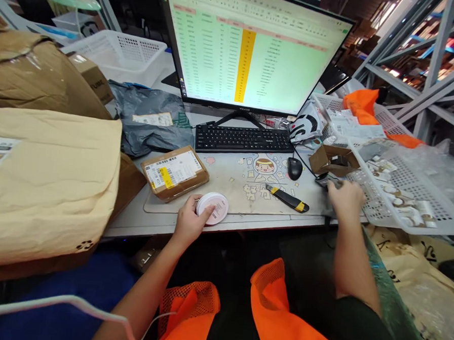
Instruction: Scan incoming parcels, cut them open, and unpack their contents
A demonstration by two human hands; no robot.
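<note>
My left hand (189,220) is closed round a small round white jar (213,208) that rests near the front edge of the desk mat (244,194). My right hand (345,199) reaches to the right edge of the desk and grips a dark object (325,181) that I cannot make out, beside an open small cardboard box (332,160). A yellow and black utility knife (287,198) lies on the mat between my two hands. A brown labelled parcel (174,173) sits just behind my left hand.
A monitor (252,49) with a spreadsheet, a black keyboard (244,139) and a mouse (294,168) stand behind. White baskets (400,199) of small packets fill the right. A grey mailer bag (149,120) and large cardboard and yellow parcels (47,181) crowd the left.
</note>
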